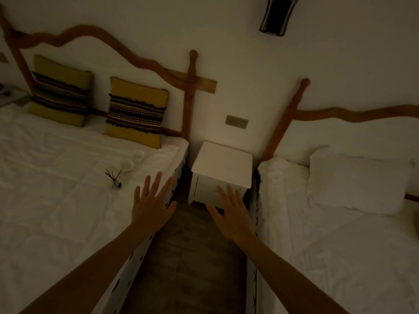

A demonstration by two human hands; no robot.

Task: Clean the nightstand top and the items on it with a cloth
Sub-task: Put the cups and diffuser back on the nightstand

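A small white nightstand (223, 164) stands against the wall between two beds, and its top looks bare. On the left bed lie a small glass vase with dark sticks (115, 179) and two round white items (130, 160). My left hand (152, 201) is stretched out with fingers spread over the left bed's edge, holding nothing. My right hand (230, 210) is also spread and empty, in front of the nightstand's lower front. No cloth is visible.
Two yellow striped cushions (136, 112) lean on the left bed's wooden headboard (189, 91). A white pillow (359, 180) lies on the right bed. A narrow strip of dark floor (192, 257) runs between the beds. A wall plate (237, 121) sits above the nightstand.
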